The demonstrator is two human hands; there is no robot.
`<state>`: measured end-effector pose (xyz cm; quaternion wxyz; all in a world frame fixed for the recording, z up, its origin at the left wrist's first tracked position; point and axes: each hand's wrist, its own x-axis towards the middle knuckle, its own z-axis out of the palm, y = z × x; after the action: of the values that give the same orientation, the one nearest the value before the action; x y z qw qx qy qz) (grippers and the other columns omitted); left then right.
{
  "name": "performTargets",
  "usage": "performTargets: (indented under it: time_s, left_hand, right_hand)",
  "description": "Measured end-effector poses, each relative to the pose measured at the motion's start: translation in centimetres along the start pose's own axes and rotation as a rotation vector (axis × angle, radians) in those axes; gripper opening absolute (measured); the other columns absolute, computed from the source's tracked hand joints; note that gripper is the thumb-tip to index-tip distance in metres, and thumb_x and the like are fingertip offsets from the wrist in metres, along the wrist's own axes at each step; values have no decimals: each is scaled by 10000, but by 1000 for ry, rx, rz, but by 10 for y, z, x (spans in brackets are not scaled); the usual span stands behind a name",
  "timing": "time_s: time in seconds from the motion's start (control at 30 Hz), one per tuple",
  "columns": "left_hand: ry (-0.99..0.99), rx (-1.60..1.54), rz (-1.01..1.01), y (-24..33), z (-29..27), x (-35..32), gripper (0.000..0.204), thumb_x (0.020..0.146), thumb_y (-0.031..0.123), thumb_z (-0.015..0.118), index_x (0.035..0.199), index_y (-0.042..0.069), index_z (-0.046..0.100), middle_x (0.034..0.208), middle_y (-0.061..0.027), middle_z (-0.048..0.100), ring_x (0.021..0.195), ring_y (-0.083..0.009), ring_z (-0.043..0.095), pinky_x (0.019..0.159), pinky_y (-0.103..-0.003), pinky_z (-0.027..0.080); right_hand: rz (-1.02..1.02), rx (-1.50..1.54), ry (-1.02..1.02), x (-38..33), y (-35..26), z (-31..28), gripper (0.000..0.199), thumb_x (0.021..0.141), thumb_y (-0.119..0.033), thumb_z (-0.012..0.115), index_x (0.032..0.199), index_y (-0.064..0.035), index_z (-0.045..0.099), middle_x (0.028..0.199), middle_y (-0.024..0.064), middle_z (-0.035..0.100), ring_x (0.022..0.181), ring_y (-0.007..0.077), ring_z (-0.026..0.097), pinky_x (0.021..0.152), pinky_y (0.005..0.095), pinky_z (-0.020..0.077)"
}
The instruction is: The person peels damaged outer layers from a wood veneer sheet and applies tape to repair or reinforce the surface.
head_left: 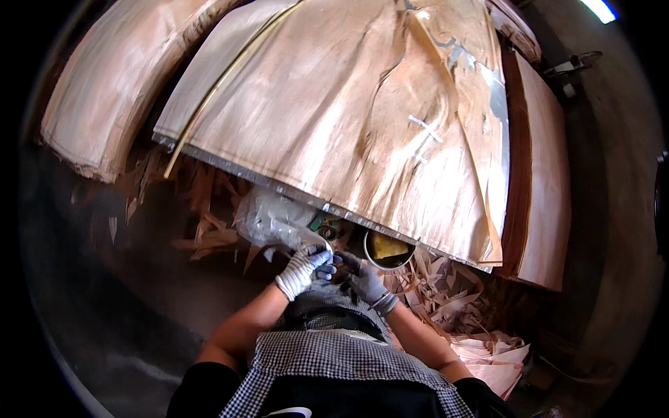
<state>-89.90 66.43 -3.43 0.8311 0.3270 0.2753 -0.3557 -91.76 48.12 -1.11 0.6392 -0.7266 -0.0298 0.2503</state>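
My left hand (304, 267), in a white knit glove, pinches a thin strip of white tape (306, 238) that curves up over it. My right hand (368, 281), in a grey glove, meets it just to the right, fingers curled at the tape's end. Both hands work below the near edge of a large sheet of thin wood veneer (348, 118) lying on a table. A crumpled clear plastic bag (268, 217) sits just above my left hand, under the table edge. What lies between my fingertips is hidden.
A round metal tin (387, 249) with yellowish contents sits under the table edge right of my hands. Veneer scraps (446, 292) litter the floor. More veneer stacks (104, 90) lie left and a brown stack (543, 195) right. Short tape pieces (425, 129) patch the sheet.
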Motion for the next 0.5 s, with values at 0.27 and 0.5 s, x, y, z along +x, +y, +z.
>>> performTargets:
  time_s: [0.27,0.5]
  left_hand:
    - [-198,-62,-72,15,17,1,113,850,234,605,896,132,586,696,18,596,471,-66,477,382,-197,333]
    - [-234,607,240,-21,48,35,474,865,174,563,1299,79,398,1184,-71,508,865,-178,545,762,-282,474]
  right_hand:
    - [308,228,19,-17,-25,0,160,875,-106,561,989,5,575,770,56,638,631,110,602,525,226,482]
    - [382,419,330,-25,9,-33,176,849,-188,625,941,-38,623,682,-23,583,544,45,511,468,170,384]
